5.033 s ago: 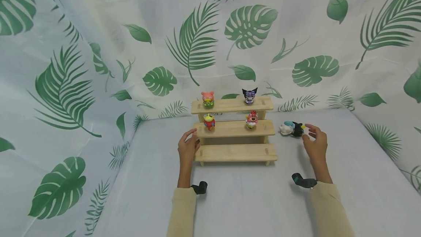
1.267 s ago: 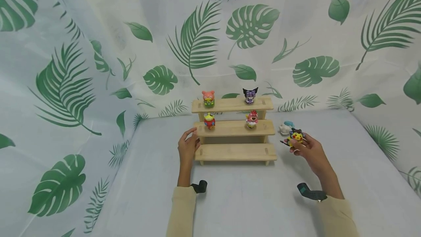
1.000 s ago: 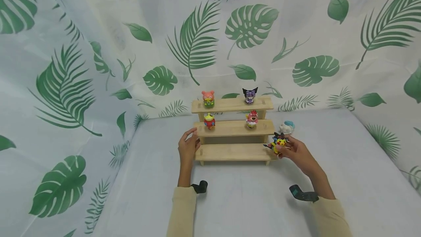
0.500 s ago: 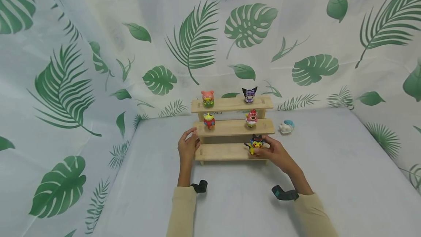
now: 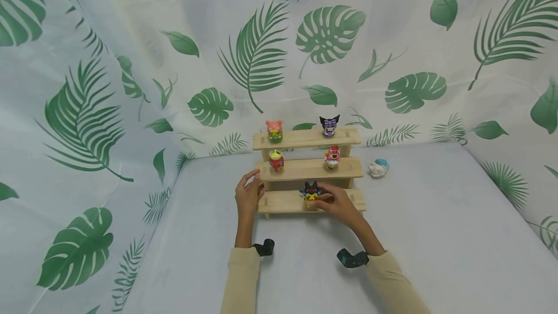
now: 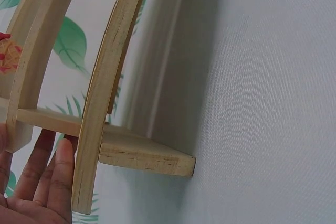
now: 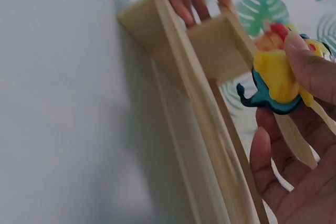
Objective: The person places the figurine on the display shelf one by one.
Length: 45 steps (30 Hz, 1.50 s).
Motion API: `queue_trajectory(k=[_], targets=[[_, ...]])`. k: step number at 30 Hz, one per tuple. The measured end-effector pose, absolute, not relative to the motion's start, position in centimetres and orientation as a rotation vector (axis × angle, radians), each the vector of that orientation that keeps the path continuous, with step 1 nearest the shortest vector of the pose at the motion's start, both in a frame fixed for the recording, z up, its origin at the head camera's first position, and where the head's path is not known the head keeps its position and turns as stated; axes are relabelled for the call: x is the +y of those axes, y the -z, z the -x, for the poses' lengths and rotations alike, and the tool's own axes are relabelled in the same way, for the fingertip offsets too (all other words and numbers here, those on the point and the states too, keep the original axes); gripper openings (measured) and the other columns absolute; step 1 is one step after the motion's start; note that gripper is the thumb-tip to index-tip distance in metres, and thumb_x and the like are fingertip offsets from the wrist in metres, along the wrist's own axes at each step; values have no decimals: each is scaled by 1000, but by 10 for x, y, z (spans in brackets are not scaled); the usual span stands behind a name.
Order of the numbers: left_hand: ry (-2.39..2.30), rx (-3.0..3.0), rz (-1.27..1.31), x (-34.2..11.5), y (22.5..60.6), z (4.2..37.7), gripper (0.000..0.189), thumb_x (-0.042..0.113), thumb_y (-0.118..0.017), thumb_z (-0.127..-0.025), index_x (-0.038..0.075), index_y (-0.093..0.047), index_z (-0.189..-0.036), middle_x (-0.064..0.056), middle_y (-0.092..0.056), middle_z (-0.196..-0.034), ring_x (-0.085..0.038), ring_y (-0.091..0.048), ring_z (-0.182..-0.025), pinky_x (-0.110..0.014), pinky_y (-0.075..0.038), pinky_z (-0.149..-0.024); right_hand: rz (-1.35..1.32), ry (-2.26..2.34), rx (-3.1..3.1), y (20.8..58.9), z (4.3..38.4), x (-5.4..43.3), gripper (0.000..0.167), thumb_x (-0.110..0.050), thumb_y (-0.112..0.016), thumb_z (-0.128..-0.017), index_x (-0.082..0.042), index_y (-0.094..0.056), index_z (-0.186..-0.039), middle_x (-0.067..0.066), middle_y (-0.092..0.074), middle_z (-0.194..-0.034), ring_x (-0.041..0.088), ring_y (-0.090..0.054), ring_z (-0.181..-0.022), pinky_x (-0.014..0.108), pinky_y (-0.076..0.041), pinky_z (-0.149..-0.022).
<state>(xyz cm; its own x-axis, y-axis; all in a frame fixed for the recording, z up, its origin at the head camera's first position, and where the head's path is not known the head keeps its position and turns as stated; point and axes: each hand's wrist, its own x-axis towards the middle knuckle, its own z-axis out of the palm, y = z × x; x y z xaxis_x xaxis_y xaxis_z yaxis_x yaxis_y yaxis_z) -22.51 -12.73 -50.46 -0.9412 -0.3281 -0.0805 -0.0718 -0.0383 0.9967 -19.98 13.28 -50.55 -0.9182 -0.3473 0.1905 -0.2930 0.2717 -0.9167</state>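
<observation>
A three-tier wooden display stand [image 5: 281, 202] is in the middle of the head view. My left hand [image 5: 247, 197] holds its left end at the middle tier; the left wrist view shows fingers [image 6: 62, 174] against the wood. Between thumb and fingers, my right hand [image 5: 342, 205] pinches a small yellow Pikachu figurine [image 5: 312, 197] with a dark, eared hood. It overlaps the bottom tier, near its middle. In the right wrist view, the figurine's yellow back and dark teal cape and tail [image 7: 278, 80] face the camera.
On the top tier stand a pink-hooded figurine [image 5: 274, 131] and a purple-black one [image 5: 329, 126]. The middle tier bears a red-and-yellow figurine [image 5: 276, 160] and a pink bear figurine [image 5: 332, 157]. A white-and-blue figurine [image 5: 378, 168] lies on the table right of the stand.
My right hand has picked up the Pikachu figurine from the table at right and carried it left to the bottom tier, turning it upright. My left hand has stayed at the stand.
</observation>
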Motion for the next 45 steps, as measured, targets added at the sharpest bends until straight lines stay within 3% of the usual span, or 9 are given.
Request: queue_trajectory(k=[5, 13, 21, 39, 45], targets=[[2102, -2034, -450, -128, 508, 228, 32, 39, -64, -95, 20, -68, -119, -15, -72, -111, -29, -70, -101, -40, -60, -86, 637, 1819, 2474, 509, 203, 113, 47, -9, -76, -85, 3, -59, -127, 23, -66, -118, 34, -66, -103, 23, -58, -83], [2106, -2030, -399, -128, 508, 226, 37, 38, -62, -96, 16, -65, -125, -18, -70, -114, -35, -68, -106, -44, -59, -88, 696, 1915, 2470, 515, 210, 83, 45, -4, -77, -82, 3, -62, -124, 22, -68, -115, 32, -69, -100, 27, -59, -85], [2100, -2026, -384, -128, 510, 226, 31, 38, -63, -96, 19, -68, -120, -18, -71, -110, -29, -71, -100, -42, -60, -85, 649, 1826, 2598, 524, 213, 62, 46, -3, -79, -78, 0, -65, -122, 19, -70, -115, 31, -69, -100, 30, -59, -84], [2086, -2026, -380, -129, 511, 226, 28, 36, -63, -96, 20, -68, -118, -17, -72, -107, -28, -71, -99, -42, -61, -83, 598, 1714, 2792, 531, 215, 43, 44, -9, -84, -75, -9, -69, -116, 13, -73, -106, 22, -69, -89, 31, -58, -76], [2079, -2028, -373, -129, 511, 227, 30, 38, -63, -96, 20, -68, -119, -17, -72, -108, -28, -71, -100, -37, -61, -81, 608, 1629, 2885, 532, 215, 41, 48, -11, -85, -74, -5, -67, -118, 13, -72, -104, 20, -66, -85, 32, -56, -72]])
